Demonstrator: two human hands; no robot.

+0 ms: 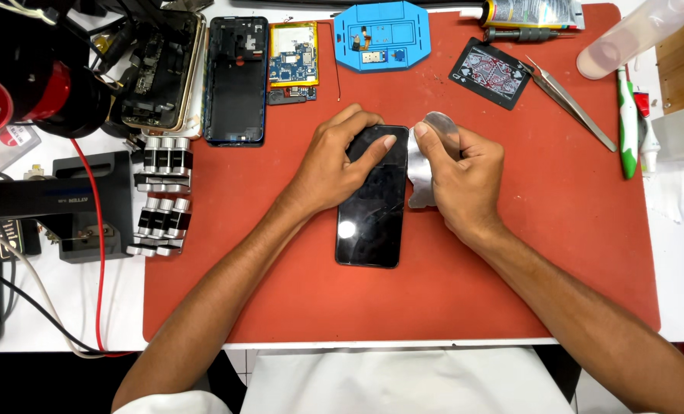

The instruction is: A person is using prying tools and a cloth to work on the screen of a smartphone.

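Head view, phone: black smartphone flat at centre of red mat, glass up, long axis running 12 to 6 o'clock, top end tilted a touch toward 1 o'clock.
Head view, pry tool: thin shiny metal sheet, just at 3 o'clock of the phone's upper edge, touching that edge.
Head view, packages and cards: blue moulded jig at 12 o'clock; dark playing card at 1 o'clock, lying askew; yellow-framed circuit board at 11 o'clock; dark blue phone frame beside it.
Head view, left hand: left hand arched over the phone's top, fingers curled, fingertip pressing the glass.
Head view, right hand: right hand closed about the metal sheet, thumb on its face, forearm entering from 5 o'clock.
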